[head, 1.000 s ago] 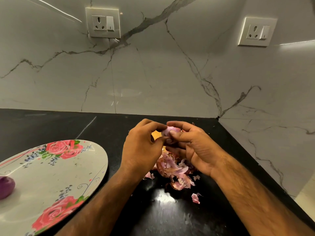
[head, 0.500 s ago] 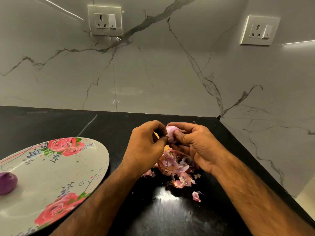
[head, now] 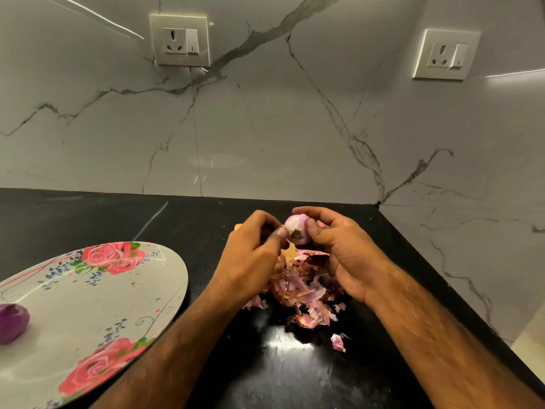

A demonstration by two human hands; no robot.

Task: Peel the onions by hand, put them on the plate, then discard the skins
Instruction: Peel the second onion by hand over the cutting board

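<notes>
Right hand grips onion — left hand curled, pinching it.

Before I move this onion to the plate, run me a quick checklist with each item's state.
1. Grip on onion: right hand holds it, left hand pinches its edge: ok.
2. Peeling finished: brown root end shows, far side hidden: cannot tell.
3. Room on plate: only one peeled onion, near its left edge: ok.
4. Skins in one pile: a stray bit lies apart on the counter: not ok.
5. Left hand free of scraps: palm hidden: cannot tell.
</notes>
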